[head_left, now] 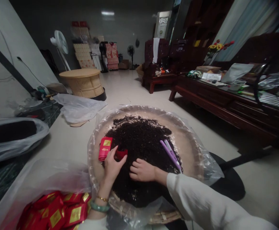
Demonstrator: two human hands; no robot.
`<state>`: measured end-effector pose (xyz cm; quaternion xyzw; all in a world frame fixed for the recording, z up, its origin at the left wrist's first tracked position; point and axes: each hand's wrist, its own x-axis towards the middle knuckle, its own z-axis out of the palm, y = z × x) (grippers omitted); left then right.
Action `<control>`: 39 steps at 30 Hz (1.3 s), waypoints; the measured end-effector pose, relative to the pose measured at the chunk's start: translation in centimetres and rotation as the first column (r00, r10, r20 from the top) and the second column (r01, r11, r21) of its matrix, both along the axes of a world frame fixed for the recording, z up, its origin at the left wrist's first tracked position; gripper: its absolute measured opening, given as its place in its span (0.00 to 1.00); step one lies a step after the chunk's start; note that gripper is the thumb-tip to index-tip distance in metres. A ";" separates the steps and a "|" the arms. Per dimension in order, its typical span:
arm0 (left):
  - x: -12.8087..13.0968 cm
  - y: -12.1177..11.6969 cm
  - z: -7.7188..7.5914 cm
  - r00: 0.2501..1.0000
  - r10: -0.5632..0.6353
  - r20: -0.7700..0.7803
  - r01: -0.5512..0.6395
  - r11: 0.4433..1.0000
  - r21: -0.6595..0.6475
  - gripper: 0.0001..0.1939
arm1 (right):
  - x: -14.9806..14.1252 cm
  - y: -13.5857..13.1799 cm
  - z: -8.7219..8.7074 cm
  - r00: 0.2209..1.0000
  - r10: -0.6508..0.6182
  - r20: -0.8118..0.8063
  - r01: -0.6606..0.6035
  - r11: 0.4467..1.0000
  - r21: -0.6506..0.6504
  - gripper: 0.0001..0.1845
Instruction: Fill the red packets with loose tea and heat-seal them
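Observation:
My left hand (112, 163) pinches a small red packet (122, 154), its dark opening facing up, over a heap of dark loose leaves that look like tea (141, 134). My right hand (141, 170) rests in the leaves beside it, fingers curled down; whether leaves are in them is hidden. The leaves lie on a wide round woven tray (189, 147) lined with clear plastic. Left of my left hand sits a stack of flat red packets (105, 147) with gold labels. A purple tool like a hair straightener (170, 156) lies on the leaves at the right.
A plastic bag of red and gold packets (65, 210) stands at the lower left. Behind it is an open bag of dark leaves (10, 131). A round wooden table (81, 74), a fan (60, 41) and a long dark wooden table (225, 102) stand farther off.

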<state>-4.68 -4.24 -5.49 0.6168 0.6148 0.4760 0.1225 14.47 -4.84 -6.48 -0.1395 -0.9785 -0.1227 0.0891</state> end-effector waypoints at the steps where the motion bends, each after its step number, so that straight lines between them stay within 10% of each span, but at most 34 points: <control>1: 0.1 0.0 0.0 1.000 -0.004 -0.001 0.004 1.000 0.003 0.25 | 0.0 0.5 0.3 1.000 -0.010 -0.007 0.010 1.000 0.010 0.10; 5: 0.1 0.2 0.3 1.000 -0.004 0.007 0.004 1.000 -0.002 0.25 | -0.1 2.2 1.4 0.994 -0.088 -0.069 0.087 0.996 -0.013 0.12; 8: 0.1 0.2 0.4 1.000 -0.003 0.016 0.003 1.000 -0.012 0.26 | 0.2 3.4 2.6 0.882 -0.296 -0.367 0.177 0.929 -0.325 0.15; 11: 0.2 0.2 0.4 1.000 -0.023 0.016 0.024 1.000 -0.018 0.26 | 0.7 4.5 4.1 0.478 -0.616 -0.627 0.048 0.731 -0.681 0.17; 17: 1.3 0.1 1.0 0.995 -0.097 -0.034 0.097 0.995 0.021 0.24 | 2.1 6.7 5.5 -0.148 -0.873 -0.465 -0.265 0.489 -0.831 0.21; 23: 3.2 -0.2 1.7 0.978 -0.187 -0.096 0.195 0.978 0.081 0.23 | 3.2 6.4 6.2 -0.188 -0.960 -0.209 -0.614 0.281 -0.738 0.23; 28: 4.2 -0.6 1.9 0.966 -0.219 -0.137 0.232 0.969 0.087 0.23 | 3.0 5.3 6.9 -0.126 -0.991 0.036 -0.959 0.112 -0.261 0.28; 39: 5.9 -0.7 1.9 0.957 -0.218 -0.194 0.233 0.971 0.060 0.24 | 0.6 3.9 9.4 -0.188 -0.965 -0.185 -0.918 0.239 -0.315 0.29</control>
